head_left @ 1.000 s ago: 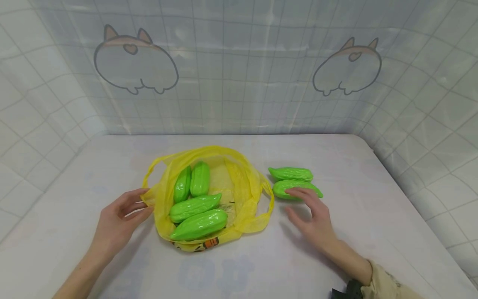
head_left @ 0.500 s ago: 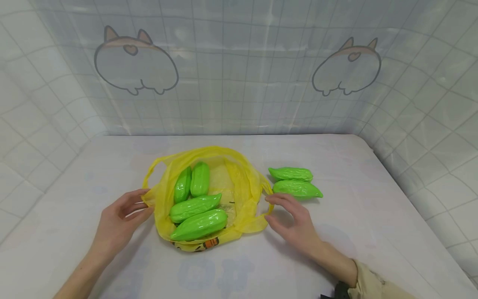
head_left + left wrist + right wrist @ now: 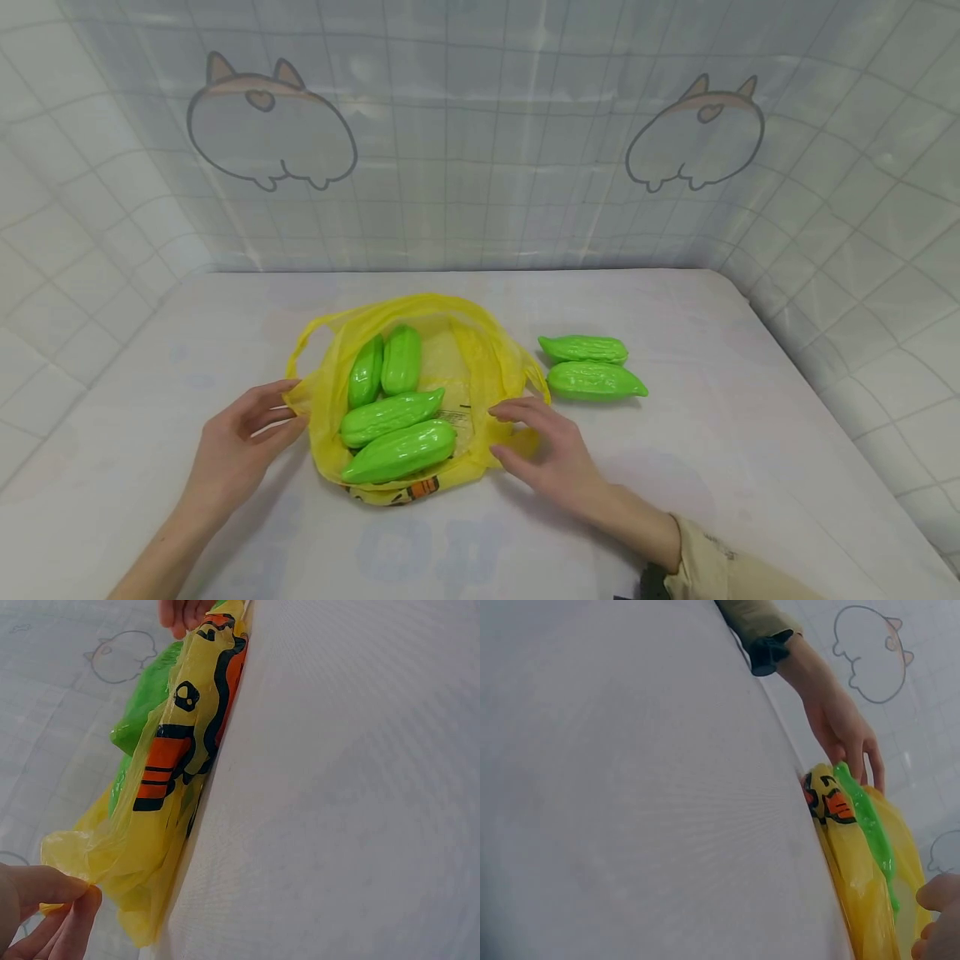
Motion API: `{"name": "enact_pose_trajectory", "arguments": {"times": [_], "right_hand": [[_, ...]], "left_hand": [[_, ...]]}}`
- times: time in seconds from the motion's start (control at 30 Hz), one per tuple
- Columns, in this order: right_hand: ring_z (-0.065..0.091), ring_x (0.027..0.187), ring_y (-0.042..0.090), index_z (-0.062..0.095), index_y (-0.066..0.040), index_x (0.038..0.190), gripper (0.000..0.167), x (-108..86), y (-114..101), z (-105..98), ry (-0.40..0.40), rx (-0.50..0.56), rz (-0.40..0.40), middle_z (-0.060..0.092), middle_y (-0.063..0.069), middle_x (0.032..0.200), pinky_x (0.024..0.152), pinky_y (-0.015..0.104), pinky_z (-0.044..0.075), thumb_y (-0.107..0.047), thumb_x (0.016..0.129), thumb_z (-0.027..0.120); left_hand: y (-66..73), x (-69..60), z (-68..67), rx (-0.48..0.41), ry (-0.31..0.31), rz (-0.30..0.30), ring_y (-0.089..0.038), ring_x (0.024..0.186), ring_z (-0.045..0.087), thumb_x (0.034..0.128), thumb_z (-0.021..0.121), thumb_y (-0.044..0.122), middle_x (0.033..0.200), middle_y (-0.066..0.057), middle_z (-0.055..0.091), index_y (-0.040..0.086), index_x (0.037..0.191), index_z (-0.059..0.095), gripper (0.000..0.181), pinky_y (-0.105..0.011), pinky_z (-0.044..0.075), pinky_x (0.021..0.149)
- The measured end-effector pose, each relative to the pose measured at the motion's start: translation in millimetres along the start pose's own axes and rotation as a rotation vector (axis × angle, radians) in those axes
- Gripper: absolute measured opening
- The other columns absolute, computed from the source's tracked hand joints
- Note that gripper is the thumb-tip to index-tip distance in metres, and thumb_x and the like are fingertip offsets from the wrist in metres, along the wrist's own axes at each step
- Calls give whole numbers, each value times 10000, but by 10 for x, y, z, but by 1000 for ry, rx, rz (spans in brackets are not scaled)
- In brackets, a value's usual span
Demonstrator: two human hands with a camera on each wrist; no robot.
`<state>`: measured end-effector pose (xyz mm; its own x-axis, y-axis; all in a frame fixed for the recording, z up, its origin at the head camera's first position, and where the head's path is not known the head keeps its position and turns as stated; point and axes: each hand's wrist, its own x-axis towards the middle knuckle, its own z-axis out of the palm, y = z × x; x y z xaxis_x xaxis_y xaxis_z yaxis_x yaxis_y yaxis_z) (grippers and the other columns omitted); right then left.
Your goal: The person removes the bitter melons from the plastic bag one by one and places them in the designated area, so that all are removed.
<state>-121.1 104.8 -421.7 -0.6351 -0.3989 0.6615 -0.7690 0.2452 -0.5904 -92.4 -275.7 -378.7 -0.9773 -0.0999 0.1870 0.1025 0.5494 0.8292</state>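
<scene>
A yellow plastic bag (image 3: 480,383) lies with its mouth spread, several green bumpy vegetables (image 3: 401,450) inside it. My left hand (image 3: 243,446) pinches the bag's left edge between thumb and fingers; the left wrist view shows this left hand (image 3: 52,907) on the yellow film (image 3: 112,877). Over the bag's right handle is my right hand (image 3: 551,454), thumb and fingers apart; whether it touches the film cannot be told. In the right wrist view part of the right hand (image 3: 941,915) shows beside the bag (image 3: 855,877).
Two more green vegetables (image 3: 596,380) lie side by side on the white tabletop (image 3: 720,433), right of the bag and behind my right hand. A tiled-pattern curtain (image 3: 480,167) with cartoon drawings stands along the back and both sides.
My right hand has moved left, from in front of the two loose vegetables to the bag's right handle. The left hand keeps its place on the bag's edge.
</scene>
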Motion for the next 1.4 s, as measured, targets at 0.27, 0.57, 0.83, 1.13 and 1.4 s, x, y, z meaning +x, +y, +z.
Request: {"name": "enact_pose_trajectory", "arguments": {"times": [0.27,0.57,0.83,1.13,1.4], "right_hand": [[642,1117,192,672,-78,1226,389,48,-67,147,-56,7,54,683,48,1220,977,316,539,-117,855,781],[594,1223,149,635,-84,1302,469,150,-164,317,-169,49,175,648,15,1305,1104,344,460,-190,868,777],[571,1252,163,612,-100,1322,525,207,-186,444,-220,6,192,619,10,1336,1108,342,456,-262,857,795],[608,1172,151,616,-102,1296,488,218,-174,491,-227,-27,174,634,17,1286,1039,316,507,-270,867,778],[622,1158,154,635,-83,1273,480,206,-158,484,-200,5,178,652,28,1266,1027,306,516,-246,850,796]], "left_hand": [[-4,1,4,-15,7,15,107,965,619,903,747,106,1146,270,594,43,1359,574,492,-69,534,803],[-19,9,1,10,2,5,118,973,607,910,745,136,1184,252,581,67,1370,569,498,-58,525,806],[-23,10,3,11,5,5,118,970,607,907,746,128,1174,258,581,67,1368,572,496,-59,527,802],[-13,2,4,-4,4,1,115,965,615,905,751,141,1160,264,596,55,1352,579,486,-64,530,803],[-26,3,8,-8,8,11,111,964,619,904,748,117,1145,273,600,50,1354,577,486,-70,536,796]]}}
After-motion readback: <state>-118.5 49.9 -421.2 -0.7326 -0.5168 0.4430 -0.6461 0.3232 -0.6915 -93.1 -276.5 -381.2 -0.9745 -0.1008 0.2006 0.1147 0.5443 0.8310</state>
